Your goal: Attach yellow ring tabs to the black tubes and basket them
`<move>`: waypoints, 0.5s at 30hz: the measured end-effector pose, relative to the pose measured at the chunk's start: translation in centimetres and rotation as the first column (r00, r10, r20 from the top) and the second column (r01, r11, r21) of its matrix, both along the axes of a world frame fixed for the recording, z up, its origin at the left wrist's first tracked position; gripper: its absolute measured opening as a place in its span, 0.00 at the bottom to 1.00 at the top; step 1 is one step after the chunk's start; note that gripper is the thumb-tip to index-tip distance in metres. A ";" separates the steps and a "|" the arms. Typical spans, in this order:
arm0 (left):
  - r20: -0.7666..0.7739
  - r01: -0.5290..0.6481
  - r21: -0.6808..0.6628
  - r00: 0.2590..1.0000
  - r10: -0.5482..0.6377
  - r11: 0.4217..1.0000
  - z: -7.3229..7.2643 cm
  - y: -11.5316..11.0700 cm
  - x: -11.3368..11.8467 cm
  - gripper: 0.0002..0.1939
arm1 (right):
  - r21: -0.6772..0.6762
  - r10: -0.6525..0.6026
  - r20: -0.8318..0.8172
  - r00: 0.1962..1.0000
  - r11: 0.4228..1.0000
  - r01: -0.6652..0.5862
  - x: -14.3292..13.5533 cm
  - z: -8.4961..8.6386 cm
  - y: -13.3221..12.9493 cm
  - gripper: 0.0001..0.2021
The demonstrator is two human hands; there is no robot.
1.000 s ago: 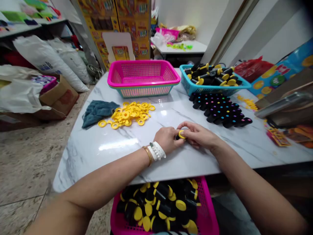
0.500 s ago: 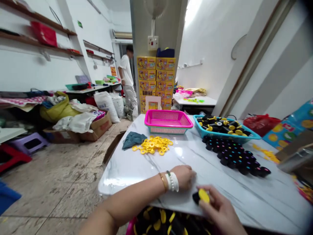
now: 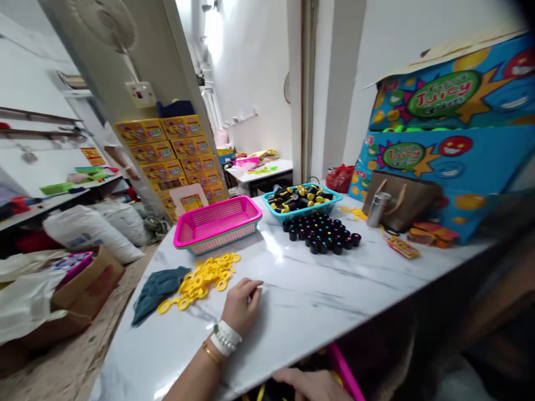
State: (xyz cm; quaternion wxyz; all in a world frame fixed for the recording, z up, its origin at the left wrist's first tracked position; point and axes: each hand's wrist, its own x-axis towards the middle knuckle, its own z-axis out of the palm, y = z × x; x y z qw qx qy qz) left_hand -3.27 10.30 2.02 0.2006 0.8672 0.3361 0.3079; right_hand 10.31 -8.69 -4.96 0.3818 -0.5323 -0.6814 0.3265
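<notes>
My left hand [image 3: 243, 303], with bracelets at the wrist, rests on the marble-patterned table [image 3: 288, 301]. Its fingers are curled in, and whatever they may hold is hidden. Close beyond it lies a heap of yellow plastic ring pieces [image 3: 205, 278], beside a dark teal cloth [image 3: 161, 289]. At the bottom edge, my right hand [image 3: 313, 385] is low over a pink-rimmed container [image 3: 346, 374] of black and yellow pieces below the table edge. Its fingertips are out of sight. Rows of short black cylinders [image 3: 324, 234] with coloured dots stand farther back.
A pink basket [image 3: 217, 220] sits in a green one at the back left. Behind the cylinders, a blue basket [image 3: 301, 211] holds black-and-yellow pieces. Rightward are a metal canister [image 3: 378, 210], a brown bag [image 3: 403, 200] and large blue cartons [image 3: 451, 161]. Yellow boxes [image 3: 169, 156] are stacked behind.
The view has swung to the right. My right hand has gone from above the table, where it held a black piece with a yellow disc, down to the container below the edge.
</notes>
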 end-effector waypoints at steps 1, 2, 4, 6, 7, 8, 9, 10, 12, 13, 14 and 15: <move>-0.007 0.004 -0.013 1.000 -0.004 1.000 -0.1 0.0 0.0 0.14 | 0.071 -0.055 -0.019 0.998 0.996 0.056 1.1 1.1 -0.1 0.18; -0.011 0.011 -0.026 1.000 -0.011 1.000 -0.3 0.0 0.1 0.14 | 0.156 -0.152 -0.045 0.987 0.975 0.158 2.8 2.3 0.0 0.13; -0.021 0.023 -0.052 0.999 -0.024 0.998 -0.4 -0.3 0.4 0.14 | 0.228 -0.485 -0.125 0.866 0.835 0.501 7.4 4.9 0.9 0.10; -0.044 0.047 -0.079 0.998 -0.051 0.996 -0.6 -0.6 1.2 0.14 | 0.249 -0.725 -0.260 0.638 0.589 0.769 13.2 6.7 2.7 0.10; -0.057 0.065 -0.094 0.996 -0.070 0.994 -0.7 -0.6 1.9 0.14 | 0.254 -0.763 -0.316 0.563 0.504 0.825 16.3 7.1 3.7 0.13; -0.066 0.088 -0.106 0.993 -0.095 0.991 -0.9 -0.6 2.8 0.15 | 0.260 -0.786 -0.376 0.491 0.420 0.870 19.2 7.2 4.9 0.14; -0.066 0.115 -0.114 0.990 -0.123 0.987 -1.1 -0.6 3.9 0.16 | 0.256 -0.802 -0.391 0.451 0.376 0.891 21.9 7.0 6.0 0.16; -0.056 0.141 -0.117 0.987 -0.148 0.983 -1.3 -0.5 5.2 0.18 | 0.250 -0.817 -0.393 0.422 0.346 0.904 24.1 6.7 7.2 0.17; -0.017 0.172 -0.108 0.984 -0.175 0.979 -1.6 -0.1 8.3 0.23 | 0.224 -0.834 -0.390 0.390 0.325 0.919 27.4 5.8 9.2 0.20; 0.007 0.171 -0.103 0.985 -0.171 0.980 -1.8 0.1 10.1 0.25 | 0.211 -0.837 -0.388 0.386 0.326 0.921 28.4 5.3 10.1 0.20; 0.025 0.161 -0.104 0.987 -0.159 0.982 -1.9 0.3 11.9 0.27 | 0.198 -0.838 -0.386 0.385 0.333 0.922 29.1 4.9 10.9 0.21; 0.042 0.137 -0.111 0.990 -0.133 0.984 -2.1 0.5 13.6 0.28 | 0.185 -0.838 -0.383 0.388 0.342 0.921 29.5 4.5 11.6 0.22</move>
